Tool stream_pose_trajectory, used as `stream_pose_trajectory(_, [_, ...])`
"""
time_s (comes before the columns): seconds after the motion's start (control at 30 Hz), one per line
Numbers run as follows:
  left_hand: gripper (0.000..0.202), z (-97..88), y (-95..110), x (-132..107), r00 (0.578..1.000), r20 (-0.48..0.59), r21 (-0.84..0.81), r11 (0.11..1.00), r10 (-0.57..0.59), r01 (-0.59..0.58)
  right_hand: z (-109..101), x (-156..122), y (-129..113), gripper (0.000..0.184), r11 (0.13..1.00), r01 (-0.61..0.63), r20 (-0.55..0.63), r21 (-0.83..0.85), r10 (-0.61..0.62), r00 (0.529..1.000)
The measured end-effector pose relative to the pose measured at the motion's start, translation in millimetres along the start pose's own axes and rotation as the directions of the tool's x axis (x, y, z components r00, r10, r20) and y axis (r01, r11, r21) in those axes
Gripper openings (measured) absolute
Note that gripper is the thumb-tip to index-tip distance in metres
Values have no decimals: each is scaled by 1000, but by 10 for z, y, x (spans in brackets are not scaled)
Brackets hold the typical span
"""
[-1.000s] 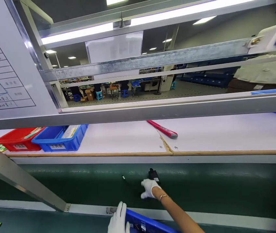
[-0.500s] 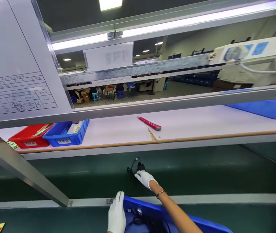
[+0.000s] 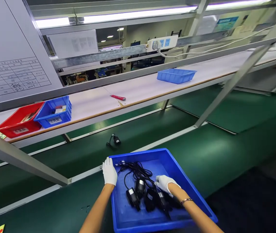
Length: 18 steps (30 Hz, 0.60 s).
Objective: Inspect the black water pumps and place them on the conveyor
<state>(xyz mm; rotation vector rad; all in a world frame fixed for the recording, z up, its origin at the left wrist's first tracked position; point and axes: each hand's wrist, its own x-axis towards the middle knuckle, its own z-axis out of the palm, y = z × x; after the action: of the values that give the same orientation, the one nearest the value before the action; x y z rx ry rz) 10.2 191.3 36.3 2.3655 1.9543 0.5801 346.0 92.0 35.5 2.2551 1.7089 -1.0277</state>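
Observation:
A large blue plastic bin rests on the green surface in front of me. My left hand, in a white glove, grips the bin's far left corner. Inside the bin are several black power adapters with their cords bundled. My right hand, also gloved, reaches into the bin beside the cords, its fingers curled. What they hold, if anything, is hidden. Another black power adapter, its cord curled beside it, lies on the green surface beyond the bin.
On the white shelf stand a red box, a blue tool box and a light blue tray. A red utility knife lies there too. Slanted metal posts and a power strip frame the bench.
My right hand has left the black adapter on the green surface and moved into the bin. The view has turned right and down, showing more of the bin. My left hand stays on its corner.

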Motion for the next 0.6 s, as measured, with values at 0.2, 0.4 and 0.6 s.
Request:
stream_pose_trajectory(0.2, [54, -37, 52, -495, 986, -45, -45, 986, 158, -160, 457, -459, 323, 27, 986, -143, -11, -84, 143, 990])
stream_pose_trajectory(0.4, [49, -56, 145, -943, 971, 4, -92, 967, 240, -239, 540, -530, 454, 29, 968, -190, -57, -163, 183, 981])
stream_pose_trajectory(0.6, [41, -171, 91, -1034, 951, 149, -152, 956, 272, -250, 452, -293, 437, 28, 974, -178, 44, -137, 186, 982])
